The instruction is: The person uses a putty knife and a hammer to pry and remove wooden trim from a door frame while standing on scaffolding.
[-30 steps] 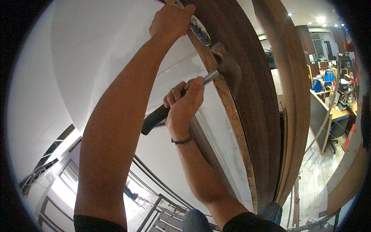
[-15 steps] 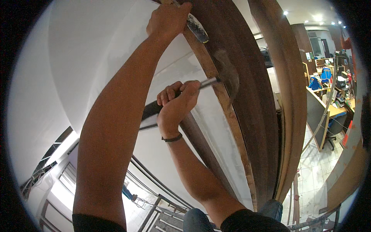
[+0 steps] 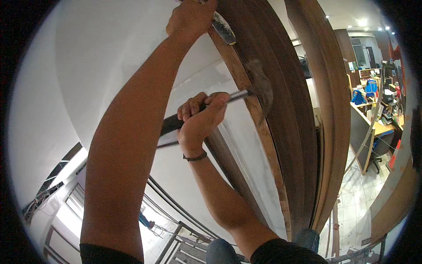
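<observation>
At the top, my left hand [image 3: 190, 18] is closed round a tool with a worn dark handle [image 3: 224, 29] splashed with white. The handle's end sticks out below my fist; its other end is hidden by the hand and the picture's edge. That hand is beside the light wooden edge [image 3: 239, 66] of a dark brown wood panel [image 3: 285, 114]. Lower down, my right hand [image 3: 203, 112] grips a hammer [image 3: 239, 95] by its black handle. The hammer's metal neck points right, and its greyish, blurred head lies in front of the panel. Whether the head touches the panel I cannot tell.
A second brown wooden board [image 3: 327, 88] stands to the right. White wall surfaces [image 3: 110, 53] curve along the left. Metal scaffold rails [image 3: 176, 246] are below, near my knees. Far right, desks, a blue chair [image 3: 371, 87] and an orange cone [image 3: 394, 154] stand on a tiled floor.
Very little differs. My left hand and the worn handle appear slightly higher. My right hand and the hammer stay almost where they were, and the grips look the same.
</observation>
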Tool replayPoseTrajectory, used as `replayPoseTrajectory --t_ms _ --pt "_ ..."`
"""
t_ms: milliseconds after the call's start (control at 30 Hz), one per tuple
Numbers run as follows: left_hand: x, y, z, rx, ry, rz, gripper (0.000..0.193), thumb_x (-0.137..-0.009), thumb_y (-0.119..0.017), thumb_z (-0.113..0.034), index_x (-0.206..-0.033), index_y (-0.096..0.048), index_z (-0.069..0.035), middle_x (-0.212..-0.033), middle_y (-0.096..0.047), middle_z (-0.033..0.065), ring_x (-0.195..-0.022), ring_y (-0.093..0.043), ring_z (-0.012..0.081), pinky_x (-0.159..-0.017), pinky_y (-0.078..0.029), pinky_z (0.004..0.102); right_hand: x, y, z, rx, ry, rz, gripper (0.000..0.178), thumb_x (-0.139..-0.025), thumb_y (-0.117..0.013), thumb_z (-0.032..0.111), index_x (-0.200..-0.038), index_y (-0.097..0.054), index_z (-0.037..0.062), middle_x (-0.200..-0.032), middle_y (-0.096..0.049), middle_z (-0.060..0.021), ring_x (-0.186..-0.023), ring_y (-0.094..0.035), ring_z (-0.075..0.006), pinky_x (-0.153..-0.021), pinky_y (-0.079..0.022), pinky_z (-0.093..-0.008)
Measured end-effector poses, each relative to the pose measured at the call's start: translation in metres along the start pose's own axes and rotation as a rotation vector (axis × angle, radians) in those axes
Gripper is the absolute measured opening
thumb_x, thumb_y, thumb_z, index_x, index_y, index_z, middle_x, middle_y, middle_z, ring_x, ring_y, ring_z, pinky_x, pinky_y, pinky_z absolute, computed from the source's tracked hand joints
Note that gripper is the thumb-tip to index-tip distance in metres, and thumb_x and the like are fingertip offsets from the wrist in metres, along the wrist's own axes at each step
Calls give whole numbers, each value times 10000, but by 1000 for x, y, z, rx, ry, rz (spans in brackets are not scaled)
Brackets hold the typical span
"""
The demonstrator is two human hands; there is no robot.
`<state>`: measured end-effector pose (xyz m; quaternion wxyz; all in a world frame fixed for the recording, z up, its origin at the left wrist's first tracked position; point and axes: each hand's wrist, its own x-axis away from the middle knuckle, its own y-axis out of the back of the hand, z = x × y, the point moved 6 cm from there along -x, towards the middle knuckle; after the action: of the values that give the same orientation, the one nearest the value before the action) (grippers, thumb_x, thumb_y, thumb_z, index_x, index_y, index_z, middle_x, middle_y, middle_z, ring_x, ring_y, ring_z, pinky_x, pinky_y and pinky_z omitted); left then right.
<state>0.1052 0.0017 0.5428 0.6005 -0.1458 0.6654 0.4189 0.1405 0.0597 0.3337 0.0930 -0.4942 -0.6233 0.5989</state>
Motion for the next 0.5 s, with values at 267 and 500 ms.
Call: replayPoseTrajectory --t_ms 267,500 --pt "-8 -3 -9 -23 -145 -25 438 -895 -486 -385 -857 -653 18 -783 -659 209 -789 -659 373 -763 -514 470 -18 2 7 -76 115 -2 430 -974 -353 525 -771 -295 151 -509 -307 15 -369 -279 -90 -338 -259 -269" --pt "-19 -9 -17 -546 -460 -25 250 -871 -528 -172 -1078 -585 -45 -766 -652 180 -711 -673 314 -615 -548 434 -20 -3 -5 -46 -1 68 410 -977 -395 484 -760 -326 144 -494 -320 23 -349 -292 -90 -330 -259 -264"
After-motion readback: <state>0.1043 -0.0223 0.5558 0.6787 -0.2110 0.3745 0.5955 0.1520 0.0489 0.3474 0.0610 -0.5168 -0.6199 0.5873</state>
